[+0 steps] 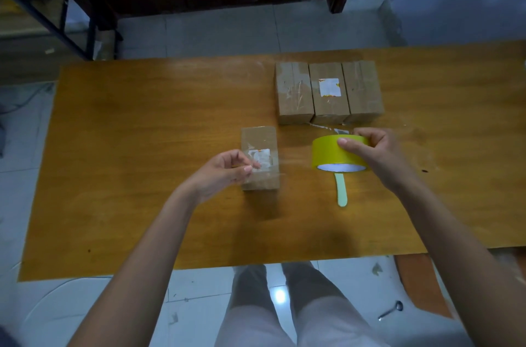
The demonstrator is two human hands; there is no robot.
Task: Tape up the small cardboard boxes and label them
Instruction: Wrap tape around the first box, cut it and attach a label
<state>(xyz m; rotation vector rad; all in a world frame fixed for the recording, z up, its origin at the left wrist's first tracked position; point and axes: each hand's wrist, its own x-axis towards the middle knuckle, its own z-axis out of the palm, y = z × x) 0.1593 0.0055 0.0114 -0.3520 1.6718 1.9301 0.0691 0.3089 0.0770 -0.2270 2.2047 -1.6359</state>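
Currently the right hand (378,156) grips the yellow tape roll (337,154), raised just right of the near box (259,159). The left hand (225,173) pinches what looks like a clear strip end over that box's white label (263,155). Three further boxes (328,92) stand side by side, far right. Risk: the stretched strip may fold onto itself or land crooked, since neither hand steadies the box.
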